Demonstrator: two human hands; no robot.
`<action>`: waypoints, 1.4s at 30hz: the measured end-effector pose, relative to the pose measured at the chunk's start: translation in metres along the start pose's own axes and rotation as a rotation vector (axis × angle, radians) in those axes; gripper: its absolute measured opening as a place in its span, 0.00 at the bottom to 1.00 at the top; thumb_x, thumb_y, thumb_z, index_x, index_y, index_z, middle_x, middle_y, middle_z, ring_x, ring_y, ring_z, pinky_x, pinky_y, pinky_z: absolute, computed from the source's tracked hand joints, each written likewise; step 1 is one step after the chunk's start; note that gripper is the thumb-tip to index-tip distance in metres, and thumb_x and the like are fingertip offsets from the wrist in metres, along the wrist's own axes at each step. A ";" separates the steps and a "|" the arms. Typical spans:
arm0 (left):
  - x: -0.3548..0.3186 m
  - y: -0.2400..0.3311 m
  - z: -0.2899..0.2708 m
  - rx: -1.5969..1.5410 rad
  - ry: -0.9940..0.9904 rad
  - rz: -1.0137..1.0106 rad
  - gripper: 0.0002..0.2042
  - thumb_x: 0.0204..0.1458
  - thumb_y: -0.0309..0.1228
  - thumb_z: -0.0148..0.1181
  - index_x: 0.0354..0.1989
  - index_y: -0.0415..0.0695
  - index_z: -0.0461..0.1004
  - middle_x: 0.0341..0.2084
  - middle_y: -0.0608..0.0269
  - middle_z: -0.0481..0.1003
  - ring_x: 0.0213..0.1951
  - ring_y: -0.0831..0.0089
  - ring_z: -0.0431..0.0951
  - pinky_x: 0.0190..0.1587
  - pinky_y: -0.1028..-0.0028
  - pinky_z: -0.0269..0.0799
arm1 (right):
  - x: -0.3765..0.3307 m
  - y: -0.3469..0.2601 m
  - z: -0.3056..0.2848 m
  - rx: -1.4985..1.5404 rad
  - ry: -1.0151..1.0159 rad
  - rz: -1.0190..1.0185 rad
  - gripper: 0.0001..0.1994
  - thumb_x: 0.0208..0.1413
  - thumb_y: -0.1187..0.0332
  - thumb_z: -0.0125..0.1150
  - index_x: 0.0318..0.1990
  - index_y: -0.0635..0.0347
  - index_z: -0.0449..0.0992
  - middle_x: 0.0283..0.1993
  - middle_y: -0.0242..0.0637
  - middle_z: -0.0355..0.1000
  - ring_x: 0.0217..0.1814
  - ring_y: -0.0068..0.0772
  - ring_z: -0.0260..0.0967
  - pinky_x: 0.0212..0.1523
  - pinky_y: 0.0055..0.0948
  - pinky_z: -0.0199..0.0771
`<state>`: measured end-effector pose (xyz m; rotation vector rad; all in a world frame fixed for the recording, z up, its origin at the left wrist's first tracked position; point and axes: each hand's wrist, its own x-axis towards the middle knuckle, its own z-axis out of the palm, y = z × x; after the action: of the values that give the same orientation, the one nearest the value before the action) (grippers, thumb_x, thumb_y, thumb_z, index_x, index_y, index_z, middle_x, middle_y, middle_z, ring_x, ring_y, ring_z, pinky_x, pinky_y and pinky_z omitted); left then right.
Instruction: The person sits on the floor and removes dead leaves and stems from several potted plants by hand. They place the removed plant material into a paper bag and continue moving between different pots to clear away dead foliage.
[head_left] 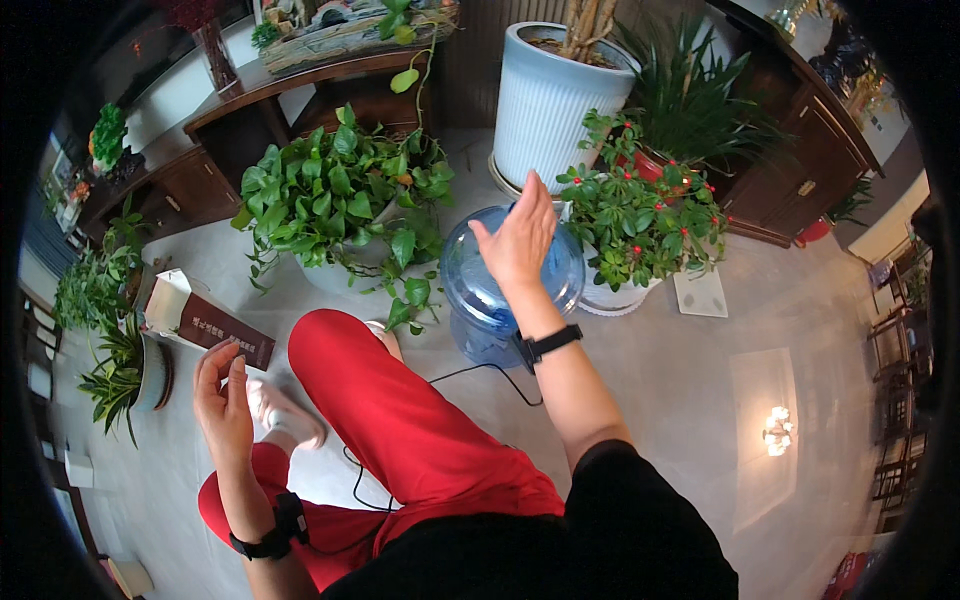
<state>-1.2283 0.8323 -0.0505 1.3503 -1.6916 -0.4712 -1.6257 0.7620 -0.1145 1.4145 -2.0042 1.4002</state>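
Observation:
My right hand [520,240] is over a large clear blue water bottle [482,335]. Its fingers are stretched out together and the thumb stands apart, with nothing in it. Whether the palm touches the bottle I cannot tell. On the left, my left hand [226,402] is raised beside my knee, its fingers loosely curved toward the thumb and no object visible in them. Just beyond those fingers is a dark brown carton [212,322] with pale open flaps at its far-left end. The fingertips overlap its near edge in view; contact is unclear.
A leafy trailing plant [340,190] stands ahead, with a tall white ribbed planter [555,110] behind the bottle. A red-berried plant [650,215] is right of it. More potted plants [125,370] line the left. A black cable [490,367] crosses the tiled floor near my legs.

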 end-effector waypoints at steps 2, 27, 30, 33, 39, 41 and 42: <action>0.000 0.003 0.012 -0.041 -0.001 0.015 0.08 0.59 0.26 0.55 0.45 0.38 0.75 0.46 0.60 0.73 0.43 0.75 0.73 0.41 0.78 0.70 | 0.014 0.009 0.002 0.022 -0.018 0.070 0.53 0.34 0.65 0.78 0.66 0.68 0.47 0.64 0.57 0.55 0.68 0.56 0.51 0.68 0.46 0.50; 0.027 0.036 0.093 -0.302 -0.225 0.060 0.10 0.58 0.25 0.56 0.46 0.37 0.75 0.46 0.61 0.71 0.40 0.76 0.72 0.41 0.77 0.72 | -0.036 0.170 -0.225 0.020 0.261 0.450 0.28 0.43 0.69 0.72 0.52 0.63 0.67 0.46 0.42 0.70 0.47 0.34 0.69 0.50 0.31 0.69; 0.040 0.048 0.109 -0.236 -0.274 0.102 0.09 0.57 0.25 0.56 0.45 0.37 0.75 0.45 0.60 0.71 0.39 0.75 0.74 0.40 0.77 0.72 | -0.034 0.195 -0.259 -0.076 0.325 0.455 0.29 0.43 0.66 0.73 0.52 0.65 0.68 0.47 0.43 0.69 0.48 0.35 0.68 0.51 0.32 0.68; 0.063 0.047 0.124 -0.232 -0.274 0.174 0.09 0.57 0.25 0.57 0.44 0.37 0.75 0.43 0.61 0.72 0.37 0.75 0.74 0.39 0.77 0.72 | -0.035 0.255 -0.280 -0.144 0.395 0.523 0.30 0.43 0.65 0.74 0.53 0.66 0.67 0.47 0.43 0.69 0.48 0.35 0.68 0.51 0.32 0.68; 0.118 0.045 0.154 -0.200 -0.256 0.204 0.08 0.56 0.25 0.58 0.43 0.38 0.76 0.39 0.62 0.73 0.34 0.77 0.72 0.37 0.78 0.70 | -0.039 0.319 -0.320 -0.052 0.473 0.681 0.38 0.42 0.68 0.75 0.58 0.71 0.59 0.48 0.45 0.68 0.46 0.33 0.69 0.49 0.28 0.70; 0.136 0.046 0.162 -0.239 -0.244 0.176 0.08 0.56 0.25 0.58 0.43 0.38 0.76 0.38 0.63 0.73 0.33 0.77 0.72 0.37 0.78 0.69 | -0.031 0.330 -0.325 0.026 0.457 0.727 0.40 0.42 0.69 0.76 0.60 0.73 0.56 0.49 0.47 0.68 0.46 0.33 0.69 0.48 0.27 0.71; 0.145 0.040 0.166 -0.256 -0.242 0.170 0.09 0.56 0.26 0.58 0.44 0.39 0.76 0.39 0.63 0.72 0.34 0.77 0.72 0.37 0.78 0.69 | -0.028 0.336 -0.327 -0.126 0.419 0.757 0.43 0.41 0.68 0.76 0.61 0.76 0.54 0.51 0.49 0.68 0.48 0.34 0.69 0.50 0.28 0.71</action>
<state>-1.3878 0.6749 -0.0500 0.9864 -1.8508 -0.7479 -1.9830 1.0629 -0.1582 0.2375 -2.3567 1.6184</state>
